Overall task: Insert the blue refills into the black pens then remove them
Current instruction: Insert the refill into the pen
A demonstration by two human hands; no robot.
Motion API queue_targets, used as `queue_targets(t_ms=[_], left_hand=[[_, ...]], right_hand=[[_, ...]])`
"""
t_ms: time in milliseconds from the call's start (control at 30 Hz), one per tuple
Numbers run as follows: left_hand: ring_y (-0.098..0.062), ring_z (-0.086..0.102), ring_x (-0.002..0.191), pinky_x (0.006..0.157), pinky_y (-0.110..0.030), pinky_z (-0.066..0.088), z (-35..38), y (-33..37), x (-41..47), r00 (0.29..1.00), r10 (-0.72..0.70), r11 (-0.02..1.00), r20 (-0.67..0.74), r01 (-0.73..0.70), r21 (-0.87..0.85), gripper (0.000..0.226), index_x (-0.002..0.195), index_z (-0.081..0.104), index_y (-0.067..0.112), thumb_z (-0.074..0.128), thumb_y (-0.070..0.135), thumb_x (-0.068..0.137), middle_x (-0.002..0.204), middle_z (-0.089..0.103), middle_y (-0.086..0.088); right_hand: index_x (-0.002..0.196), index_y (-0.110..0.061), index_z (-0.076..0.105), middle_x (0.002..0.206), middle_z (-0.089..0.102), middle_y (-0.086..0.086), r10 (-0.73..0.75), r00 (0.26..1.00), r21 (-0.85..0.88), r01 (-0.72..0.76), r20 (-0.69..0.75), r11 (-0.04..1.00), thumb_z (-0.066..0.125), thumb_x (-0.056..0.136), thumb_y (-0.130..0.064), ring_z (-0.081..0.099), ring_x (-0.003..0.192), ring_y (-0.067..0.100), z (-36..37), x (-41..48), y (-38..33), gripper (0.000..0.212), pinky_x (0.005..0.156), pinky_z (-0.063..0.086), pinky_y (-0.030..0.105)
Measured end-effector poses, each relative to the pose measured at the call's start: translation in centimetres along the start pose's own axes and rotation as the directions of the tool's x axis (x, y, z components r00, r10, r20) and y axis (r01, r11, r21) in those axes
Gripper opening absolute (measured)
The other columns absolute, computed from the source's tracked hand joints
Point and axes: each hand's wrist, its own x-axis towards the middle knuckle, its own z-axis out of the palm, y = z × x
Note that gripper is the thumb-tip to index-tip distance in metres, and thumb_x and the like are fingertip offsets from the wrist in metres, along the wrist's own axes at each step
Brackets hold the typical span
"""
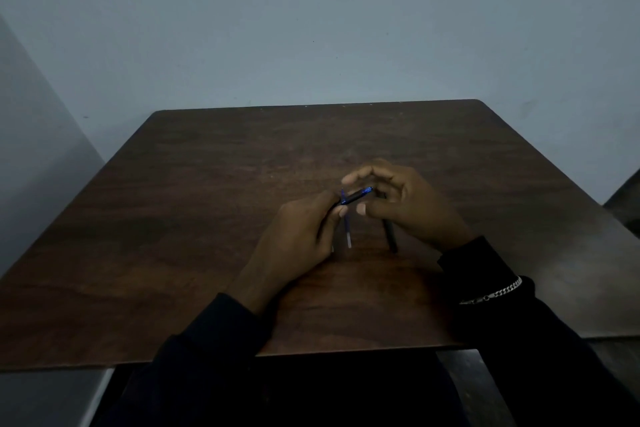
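Note:
My left hand (304, 236) grips a black pen (356, 197) that points up and to the right, with a blue tip showing at its far end. My right hand (405, 204) hovers right beside that end, thumb and fingers curved and apart around it, touching nothing that I can make out. A blue refill (347, 230) with a pale end lies on the wooden table (207, 218) just below the pen. A second black pen (389, 234) lies on the table, partly hidden under my right hand.
The brown table stands against a pale blue-grey wall. Its front edge runs near my dark sleeves. A silver bracelet (495, 293) sits on my right wrist. A dark object (623, 198) shows at the right edge.

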Motion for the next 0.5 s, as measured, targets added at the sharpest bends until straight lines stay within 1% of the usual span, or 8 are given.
queue_targets(t_ms=[33,100,167,267,367,400,433,500], left_hand=[[0.002,0.047,0.069,0.064,-0.002,0.033,0.01,0.00,0.00,1.000,0.002,1.000,-0.001,-0.002,-0.003,0.008,0.098,0.063,0.020,0.060,0.018,0.104,0.079,0.048,0.023],[0.002,0.048,0.069,0.064,-0.003,0.033,0.02,0.01,0.00,1.000,0.009,1.000,-0.002,-0.009,-0.015,0.009,0.097,0.062,0.021,0.059,0.017,0.105,0.079,0.049,0.023],[0.001,0.049,0.068,0.063,-0.005,0.032,0.03,0.01,-0.02,1.000,0.017,1.000,0.000,-0.017,-0.018,0.010,0.096,0.062,0.021,0.058,0.019,0.105,0.079,0.049,0.022],[-0.001,0.048,0.066,0.061,-0.010,0.030,0.06,-0.08,0.03,1.000,0.005,1.000,0.008,-0.005,-0.005,0.013,0.093,0.061,0.021,0.057,0.021,0.106,0.077,0.048,0.021],[-0.003,0.048,0.065,0.061,-0.007,0.031,-0.02,-0.04,0.03,1.000,0.007,1.000,0.005,-0.007,-0.002,0.010,0.096,0.061,0.022,0.058,0.020,0.106,0.076,0.045,0.021],[-0.003,0.048,0.064,0.061,-0.005,0.032,-0.02,0.00,0.00,1.000,0.009,1.000,0.005,-0.009,-0.007,0.009,0.098,0.061,0.022,0.058,0.020,0.106,0.076,0.045,0.022],[-0.001,0.048,0.063,0.061,-0.005,0.033,-0.01,0.02,0.00,1.000,0.007,1.000,0.003,-0.007,-0.011,0.009,0.098,0.062,0.021,0.058,0.021,0.106,0.076,0.046,0.022],[0.000,0.048,0.063,0.062,-0.009,0.033,0.08,-0.04,0.00,1.000,0.002,1.000,-0.006,-0.002,-0.010,0.011,0.096,0.063,0.018,0.059,0.019,0.106,0.077,0.049,0.022]], right_hand=[[0.116,-0.017,0.071,0.107,0.076,0.005,0.042,0.999,0.026,-0.041,-0.024,0.999,0.076,0.089,-0.007,0.076,0.101,0.019,0.04,0.03,0.03,0.029,0.084,0.058,0.029],[0.112,-0.017,0.072,0.092,0.078,0.006,0.105,0.990,0.011,-0.105,-0.097,0.994,0.077,0.092,-0.024,0.076,0.080,0.020,0.22,0.17,0.00,0.022,0.066,0.060,0.030],[0.100,-0.011,0.075,0.079,0.077,0.007,0.102,0.987,-0.032,-0.107,-0.122,0.994,0.074,0.095,-0.026,0.072,0.064,0.018,0.34,0.31,0.20,0.016,0.057,0.057,0.028],[0.096,-0.009,0.076,0.082,0.078,0.005,0.072,0.993,-0.007,-0.073,-0.090,0.997,0.074,0.095,-0.011,0.074,0.070,0.016,0.24,0.30,0.19,0.003,0.065,0.059,0.026],[0.102,-0.012,0.075,0.101,0.080,0.004,0.026,0.998,-0.023,-0.027,-0.053,0.999,0.074,0.090,0.001,0.076,0.095,0.018,-0.10,0.15,0.04,0.018,0.082,0.058,0.027],[0.108,-0.013,0.073,0.105,0.078,0.005,0.030,0.999,0.000,-0.030,-0.041,1.000,0.074,0.089,0.003,0.076,0.099,0.018,-0.11,0.13,-0.05,0.024,0.085,0.058,0.028],[0.115,-0.013,0.071,0.108,0.077,0.008,0.051,0.998,0.042,-0.050,-0.039,0.998,0.075,0.089,0.001,0.076,0.099,0.019,-0.07,0.11,-0.01,0.030,0.084,0.060,0.030],[0.120,-0.014,0.069,0.103,0.076,0.013,0.138,0.987,0.102,-0.129,-0.079,0.986,0.081,0.088,-0.012,0.076,0.085,0.021,0.27,0.21,-0.10,0.034,0.072,0.062,0.033]])
